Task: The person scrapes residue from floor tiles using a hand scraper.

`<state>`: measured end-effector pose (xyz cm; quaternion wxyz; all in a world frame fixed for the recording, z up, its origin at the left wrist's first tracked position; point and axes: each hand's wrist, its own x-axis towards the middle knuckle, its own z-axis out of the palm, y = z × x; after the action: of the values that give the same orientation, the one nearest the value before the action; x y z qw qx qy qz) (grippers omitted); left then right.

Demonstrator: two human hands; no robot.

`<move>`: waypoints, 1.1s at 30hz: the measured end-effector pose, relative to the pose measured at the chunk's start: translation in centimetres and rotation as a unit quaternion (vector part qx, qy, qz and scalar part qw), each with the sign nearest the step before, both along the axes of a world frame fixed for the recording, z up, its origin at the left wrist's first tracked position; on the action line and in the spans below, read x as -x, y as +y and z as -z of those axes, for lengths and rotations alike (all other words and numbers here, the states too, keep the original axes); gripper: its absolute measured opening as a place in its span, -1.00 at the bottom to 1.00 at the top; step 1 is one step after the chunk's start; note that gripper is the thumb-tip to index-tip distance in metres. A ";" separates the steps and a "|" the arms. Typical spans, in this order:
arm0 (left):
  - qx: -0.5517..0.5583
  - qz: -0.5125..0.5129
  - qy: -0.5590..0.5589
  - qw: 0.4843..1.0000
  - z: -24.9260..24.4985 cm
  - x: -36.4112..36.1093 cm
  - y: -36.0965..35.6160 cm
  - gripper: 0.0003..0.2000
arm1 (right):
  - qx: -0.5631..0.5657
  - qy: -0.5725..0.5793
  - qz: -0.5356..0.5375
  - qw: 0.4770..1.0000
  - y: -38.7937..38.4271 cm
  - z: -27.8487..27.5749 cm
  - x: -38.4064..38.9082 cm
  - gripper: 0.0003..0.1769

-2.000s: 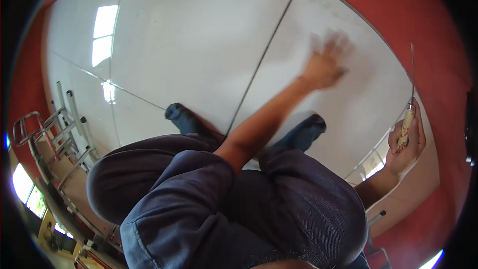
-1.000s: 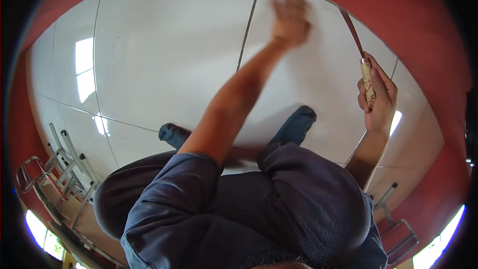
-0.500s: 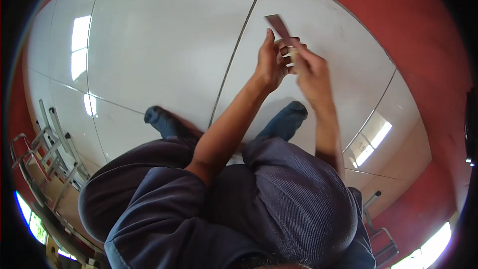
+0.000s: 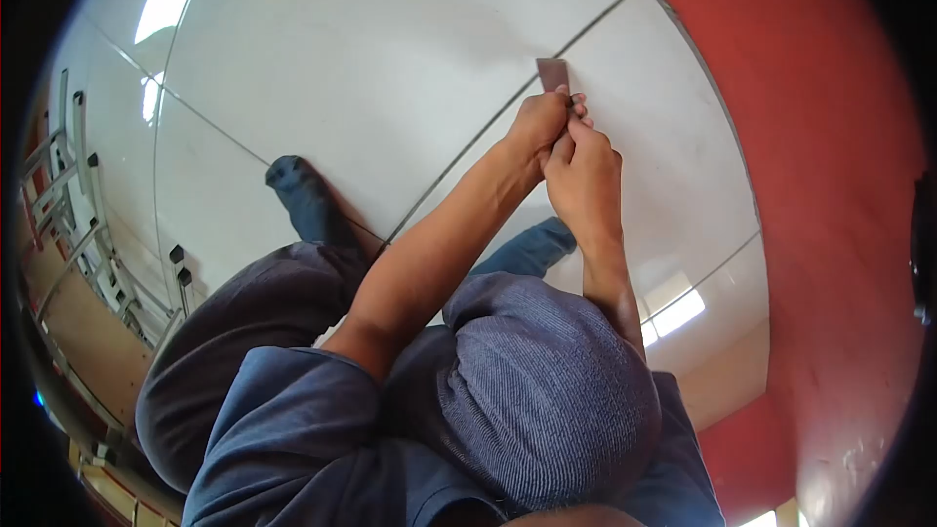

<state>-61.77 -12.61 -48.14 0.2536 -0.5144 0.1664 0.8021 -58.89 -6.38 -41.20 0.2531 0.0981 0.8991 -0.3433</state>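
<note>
A putty knife (image 4: 553,74) with a flat, flared brownish blade points away from me, its wide edge over the dark joint between white floor tiles. My left hand (image 4: 543,125) is closed around it just below the blade. Directly behind, my right hand (image 4: 588,176) is shut on the handle, its fingers up against the left hand. Both hands cover most of the handle. Below the hands, my feet in dark blue socks rest on the tiled floor (image 4: 342,68), the left foot (image 4: 305,190) further out than the right foot (image 4: 532,246).
A red wall (image 4: 781,137) curves along the right, meeting the tiles at a dark edge. Metal-framed chairs (image 4: 83,205) stand at the left. My bent knee (image 4: 556,381) rises close below my forearms. Window light reflects off the glossy tiles.
My left hand, which had its fingers apart beside the putty knife, has closed around it. The blade has turned more upright in view and sits at the tile joint. The camera view has shifted.
</note>
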 end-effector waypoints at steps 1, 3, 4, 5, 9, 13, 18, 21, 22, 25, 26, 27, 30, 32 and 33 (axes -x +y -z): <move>0.006 0.022 0.046 0.999 0.7 0.6 -0.6 -0.73 | -0.013 0.036 -0.007 0.999 -0.5 0.8 0.6 -0.61; 0.015 0.053 0.134 0.989 3.1 2.6 -2.0 -0.72 | -0.043 0.105 -0.032 0.993 -1.8 2.7 2.0 -0.60; 0.001 0.061 0.115 0.991 3.4 3.6 -2.3 -0.77 | -0.023 0.030 -0.031 0.999 -2.2 1.3 3.2 -0.58; 0.038 0.095 0.107 0.989 3.1 3.1 -1.7 -0.79 | -0.032 0.013 -0.058 0.998 -1.5 0.4 3.1 -0.60; 0.098 0.078 0.091 0.988 2.0 -0.6 0.8 -0.85 | -0.049 0.001 -0.102 0.994 1.3 -0.4 1.0 -0.66; 0.210 0.150 0.090 0.962 1.4 4.5 -0.5 -0.85 | -0.069 0.075 -0.072 0.992 0.2 1.7 4.0 -0.69; 0.286 0.214 0.141 0.923 2.3 4.1 -2.0 -0.68 | -0.045 0.180 -0.086 0.979 0.5 7.7 2.8 -0.72; 0.285 0.220 0.122 0.925 4.4 3.3 -1.8 -0.58 | 0.099 0.023 0.082 0.991 -2.2 4.5 1.5 -0.76; 0.275 0.221 0.127 0.927 3.6 3.7 -2.4 -0.58 | 0.129 -0.010 0.114 0.985 -3.0 3.8 1.3 -0.77; 0.253 0.244 0.149 0.924 3.1 3.2 -4.9 -0.61 | 0.158 -0.028 0.176 0.971 -6.1 2.4 0.8 -0.78; 0.243 0.246 0.157 0.925 3.5 3.0 -5.2 -0.62 | 0.120 -0.045 0.180 0.975 -6.6 2.3 0.5 -0.76; 0.229 0.251 0.164 0.926 3.9 2.0 -5.1 -0.64 | 0.122 -0.053 0.189 0.973 -6.7 2.3 0.2 -0.73; 0.084 0.078 0.063 0.991 3.3 0.9 -5.0 -0.69 | 0.074 -0.011 0.099 0.992 -6.7 1.3 0.5 -0.65; 0.020 -0.043 0.058 0.997 2.4 -0.4 -5.6 -0.71 | 0.005 0.088 -0.041 0.995 -5.0 3.9 -0.3 -0.61; -0.012 -0.108 0.053 0.993 1.9 -1.2 -6.8 -0.72 | -0.034 0.107 -0.093 0.989 -5.4 3.9 -0.7 -0.60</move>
<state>-60.59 -19.41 -50.03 0.1625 -0.4829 0.1132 0.8530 -58.17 -11.75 -45.06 0.1828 -0.0145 0.9375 -0.2958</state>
